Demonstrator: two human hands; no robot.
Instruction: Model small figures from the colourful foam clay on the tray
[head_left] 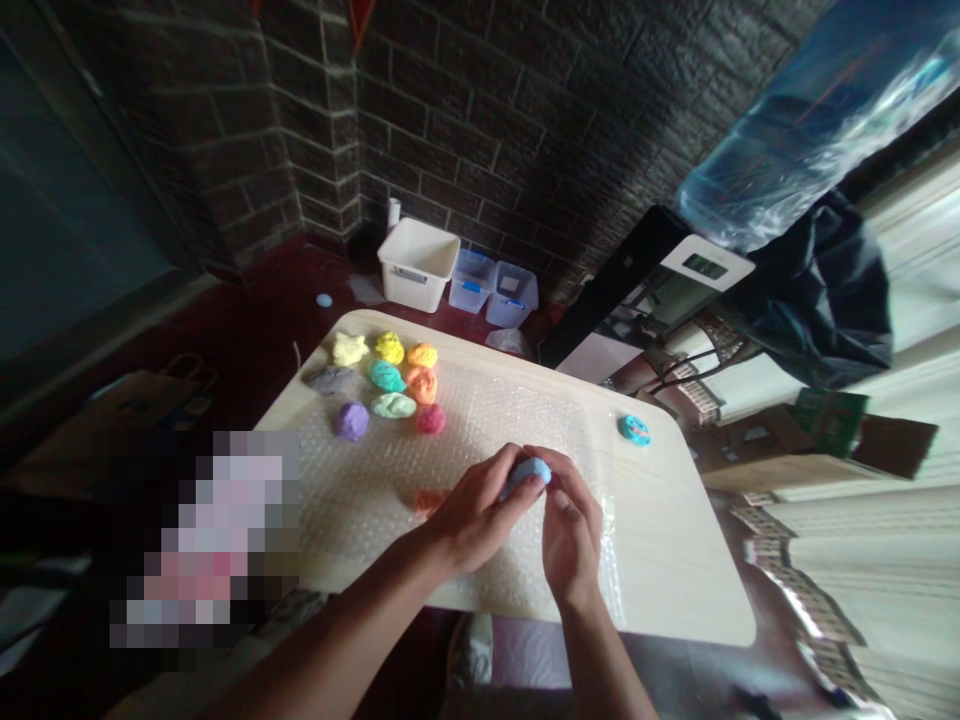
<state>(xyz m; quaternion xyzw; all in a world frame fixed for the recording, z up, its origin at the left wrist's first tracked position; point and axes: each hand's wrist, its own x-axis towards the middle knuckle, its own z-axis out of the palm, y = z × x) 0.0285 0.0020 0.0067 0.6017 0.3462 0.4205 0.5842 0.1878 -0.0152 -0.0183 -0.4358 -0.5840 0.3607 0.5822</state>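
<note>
Left hand (480, 510) holds blue clay (534, 469), seemingly unfinished; right hand (574, 525) curls alongside, grip unclear; disc (635, 430) at frame right looks done, lumps (387, 376) centre-left unshaped.

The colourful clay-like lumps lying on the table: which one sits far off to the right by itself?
The bright blue, rounded clay-like lump with orange streaks. It lies alone near the right edge of the pale wood-toned table; the rest lie farther left.
</note>
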